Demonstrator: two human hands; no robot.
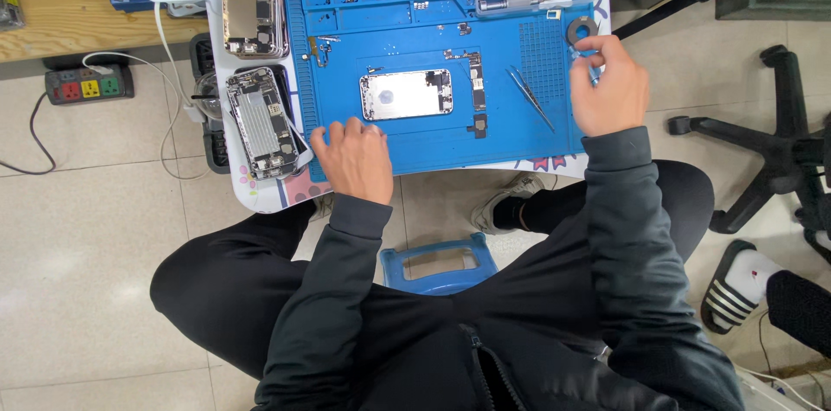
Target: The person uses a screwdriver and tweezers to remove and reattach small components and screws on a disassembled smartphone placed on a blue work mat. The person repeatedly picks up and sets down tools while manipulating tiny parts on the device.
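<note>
1. Your left hand [355,160] lies flat and empty on the blue mat's [381,9] near left edge; keep it there to steady the mat.
2. Your right hand [608,86], at the mat's right edge just below the grey ring [582,29], pinches something small. Lift it slowly.
3. The open phone shell [406,93] sits mid-mat, untouched.
4. Your fingers hide the pinched piece; I cannot tell what it is.

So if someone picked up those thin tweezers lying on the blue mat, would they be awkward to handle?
Probably a little. The tweezers look slim and metallic, so likely light, stiff and somewhat slippery. They lie flat on the blue mat, so they should slide rather than roll. Their fine tips look easy to bend.
</note>
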